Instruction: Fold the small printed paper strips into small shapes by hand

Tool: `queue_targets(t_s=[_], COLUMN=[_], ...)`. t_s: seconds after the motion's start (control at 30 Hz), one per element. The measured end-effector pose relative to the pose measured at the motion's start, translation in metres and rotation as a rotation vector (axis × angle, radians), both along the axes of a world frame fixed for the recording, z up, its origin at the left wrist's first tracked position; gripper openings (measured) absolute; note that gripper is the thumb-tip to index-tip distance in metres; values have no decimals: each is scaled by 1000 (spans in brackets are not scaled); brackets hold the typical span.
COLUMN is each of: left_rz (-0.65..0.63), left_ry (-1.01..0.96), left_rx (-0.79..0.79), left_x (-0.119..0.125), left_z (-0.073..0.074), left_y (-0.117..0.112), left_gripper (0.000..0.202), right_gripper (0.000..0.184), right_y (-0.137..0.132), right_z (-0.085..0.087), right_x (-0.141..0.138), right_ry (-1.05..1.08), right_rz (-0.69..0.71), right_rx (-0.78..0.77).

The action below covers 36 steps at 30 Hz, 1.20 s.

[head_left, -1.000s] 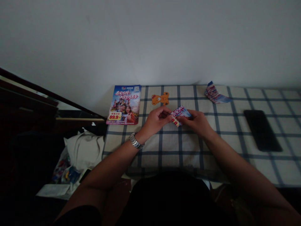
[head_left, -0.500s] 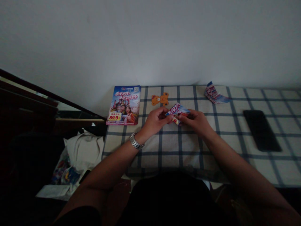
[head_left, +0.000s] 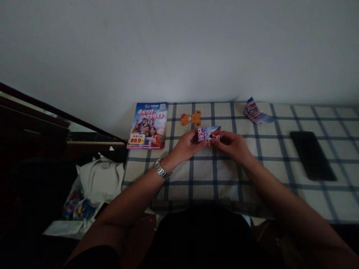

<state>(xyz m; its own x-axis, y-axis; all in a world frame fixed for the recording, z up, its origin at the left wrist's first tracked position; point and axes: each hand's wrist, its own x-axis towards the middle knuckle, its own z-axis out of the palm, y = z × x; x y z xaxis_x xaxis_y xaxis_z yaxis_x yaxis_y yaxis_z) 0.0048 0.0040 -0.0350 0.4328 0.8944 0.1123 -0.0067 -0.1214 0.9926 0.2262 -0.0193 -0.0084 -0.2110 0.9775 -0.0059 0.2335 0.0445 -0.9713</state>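
Observation:
Between my two hands is a small folded flyer [head_left: 208, 135], printed in blue, pink and red. My left hand [head_left: 190, 143], with a metal watch on its wrist, pinches the flyer's left side. On its right side, the thumb and fingers of my right hand [head_left: 233, 145] grip it; some fingertips are hidden behind the paper. To the left lies a stack of flat flyers [head_left: 147, 126] with the same kind of print. A folded paper piece [head_left: 256, 114] stands partly raised at the back right.
A checked cloth [head_left: 202, 175] covers the table against the wall. An orange bear figure [head_left: 190, 118] lies behind my hands, and a black phone [head_left: 312, 155] at the right. Down left are a pale bag [head_left: 101, 179] and a dark rail [head_left: 64, 114].
The flyer in my hands has turned from a tilted diamond to a more level rectangle-like shape. Both hands have shifted slightly; everything else stays put.

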Motion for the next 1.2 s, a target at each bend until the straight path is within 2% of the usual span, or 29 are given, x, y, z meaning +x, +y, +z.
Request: queue_targets(t_s=[0.23, 0.47, 0.6, 0.77, 0.97, 1.2], left_rz=[41, 137, 133, 129, 117, 80], left_ry=[139, 95, 97, 86, 145, 117], left_rx=[38, 42, 45, 21, 17, 21], left_x=[-2, -2, -2, -2, 0, 1], left_z=[10, 6, 7, 8, 10, 12], left_y=[-3, -2, -3, -3, -7, -8], left_gripper=[37, 40, 40, 40, 39, 38], right_gripper=[29, 37, 42, 39, 38, 37], right_y=[-2, -5, -5, -5, -5, -5], right_z=[-1, 8, 8, 5, -2, -1], right_x=[0, -4, -2, 0, -3, -3], right_ry=[-136, -184, -205, -132, -111, -108], right_rz=[41, 53, 99, 125, 110, 96], right_rx=[74, 52, 19, -13, 10, 33])
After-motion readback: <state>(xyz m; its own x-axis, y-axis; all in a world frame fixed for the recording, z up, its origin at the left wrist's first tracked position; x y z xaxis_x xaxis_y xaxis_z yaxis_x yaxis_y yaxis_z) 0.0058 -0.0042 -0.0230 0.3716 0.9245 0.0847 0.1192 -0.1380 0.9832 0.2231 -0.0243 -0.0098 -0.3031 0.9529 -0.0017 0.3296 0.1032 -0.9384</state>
